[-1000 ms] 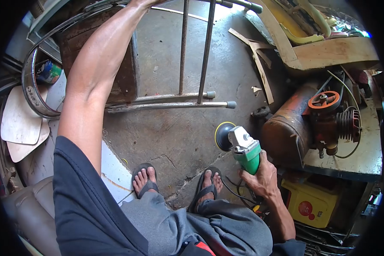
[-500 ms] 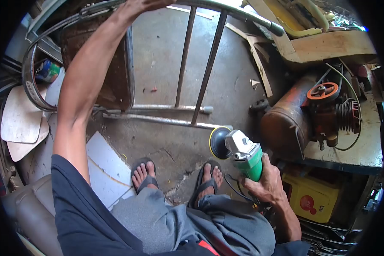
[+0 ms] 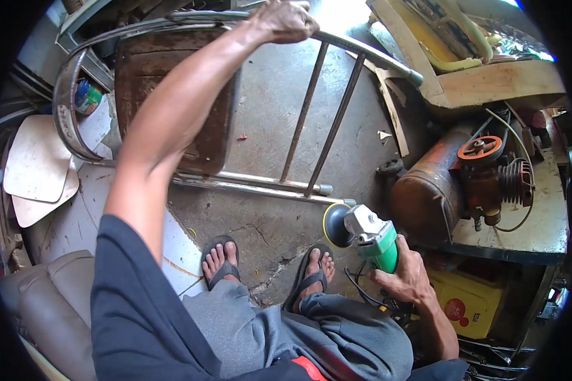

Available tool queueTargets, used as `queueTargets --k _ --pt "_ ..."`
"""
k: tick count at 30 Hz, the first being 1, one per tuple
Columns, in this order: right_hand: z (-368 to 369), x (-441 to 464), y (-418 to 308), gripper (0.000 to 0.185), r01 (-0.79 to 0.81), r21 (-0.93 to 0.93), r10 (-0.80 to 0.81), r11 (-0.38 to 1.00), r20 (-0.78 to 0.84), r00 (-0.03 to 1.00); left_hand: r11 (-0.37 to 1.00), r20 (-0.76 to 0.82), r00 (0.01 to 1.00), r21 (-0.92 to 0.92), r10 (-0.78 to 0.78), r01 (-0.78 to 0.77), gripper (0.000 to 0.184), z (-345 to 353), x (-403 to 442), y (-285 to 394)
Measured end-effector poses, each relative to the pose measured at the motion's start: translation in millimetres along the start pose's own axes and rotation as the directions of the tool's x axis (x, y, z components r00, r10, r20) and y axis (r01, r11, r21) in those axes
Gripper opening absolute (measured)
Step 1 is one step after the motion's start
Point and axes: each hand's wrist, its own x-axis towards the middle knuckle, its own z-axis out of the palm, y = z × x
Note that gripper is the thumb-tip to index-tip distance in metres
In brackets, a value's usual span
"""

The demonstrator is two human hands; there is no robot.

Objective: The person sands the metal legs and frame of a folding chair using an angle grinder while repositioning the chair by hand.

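My left hand (image 3: 285, 21) is closed around the upper metal tube of a chair frame (image 3: 368, 51) at the top of the view. This chair lies tipped over, its brown wooden seat (image 3: 171, 82) standing on edge behind my left forearm. Two thin crossbars join its upper and lower tubes. In my right hand (image 3: 405, 270) is a green and silver angle grinder (image 3: 380, 247), fitted with a round black pad with a yellow rim (image 3: 338, 225). That pad is close to the end of the lower tube; contact cannot be made out.
A rusty air compressor (image 3: 426, 184) stands at the right, with a yellow box (image 3: 467, 301) below it. Wooden furniture parts (image 3: 502, 82) are at the upper right. Pale boards (image 3: 38, 159) and a padded brown seat (image 3: 60, 295) sit at the left. My sandalled feet are near the grinder's cord.
My left hand has shifted right along the upper tube and now shows fully. The chair frame sits farther right and slightly lower in view. The grinder stays in my right hand, slightly lower and right.
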Motion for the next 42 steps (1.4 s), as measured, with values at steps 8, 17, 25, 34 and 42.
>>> queueTargets --k 8,17,25,34,42 --pt "1 -15 2 0.071 -0.196 0.074 0.197 0.978 0.004 0.98 0.987 0.563 0.813 0.025 -0.145 0.159 0.065 92 -10 20" --pt "-4 -32 33 0.066 -0.231 0.122 0.243 0.965 -0.092 0.966 0.913 0.639 0.767 -0.279 -0.055 0.298 0.043 50 -185 164" --pt "0 20 39 0.066 -0.178 -0.035 0.172 0.983 -0.127 0.977 0.953 0.672 0.702 -0.3 0.236 -0.033 0.032 2 -364 174" --pt "58 75 25 0.071 0.123 -0.324 -0.095 0.938 0.099 0.99 0.943 0.694 0.664 -0.329 0.278 -0.052 0.027 -71 -432 158" --pt "106 55 21 0.081 0.361 -0.428 -0.211 0.828 0.358 0.91 0.982 0.816 0.578 -0.134 0.032 0.134 0.022 -96 -436 174"
